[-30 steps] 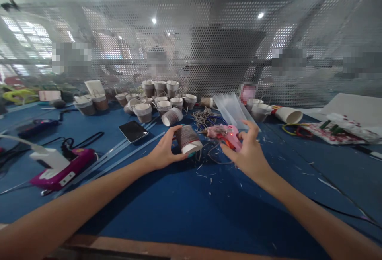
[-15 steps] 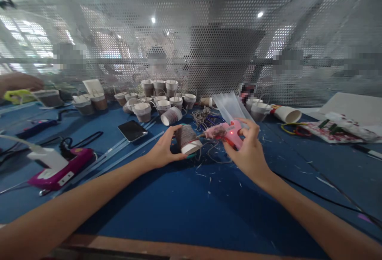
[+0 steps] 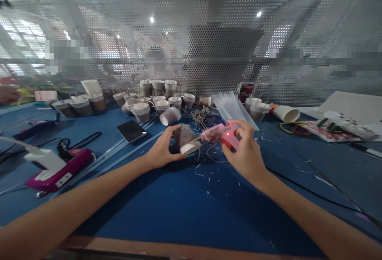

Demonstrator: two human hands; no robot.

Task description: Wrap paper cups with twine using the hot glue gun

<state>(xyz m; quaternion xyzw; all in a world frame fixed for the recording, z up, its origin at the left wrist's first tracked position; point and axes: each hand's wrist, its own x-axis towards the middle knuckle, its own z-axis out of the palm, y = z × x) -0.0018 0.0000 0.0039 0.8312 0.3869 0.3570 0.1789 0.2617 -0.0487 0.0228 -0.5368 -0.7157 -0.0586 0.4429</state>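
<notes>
My left hand (image 3: 162, 148) is closed around a paper cup (image 3: 185, 137) wrapped in grey-brown cord, tilted with its white rim toward me. A pink glue gun (image 3: 219, 133) with a lit red light is gripped in my right hand (image 3: 246, 150). Its metal nozzle points left and lies at the cup's side near the rim; whether it touches is too small to tell. Loose grey cord (image 3: 203, 117) lies just behind the cup, and a thin strand hangs by the rim.
Several wrapped cups (image 3: 141, 112) stand at the back. A phone (image 3: 131, 131), clear sticks and a purple power strip (image 3: 61, 172) lie left. Plastic sleeves (image 3: 231, 106) lie behind the gun; a black cable runs right. A person's hand (image 3: 8, 94) is far left.
The glue gun and my right hand have shifted slightly left. At the far left, the other person's hand has moved away from a wrapped cup, which now stands beside the others.
</notes>
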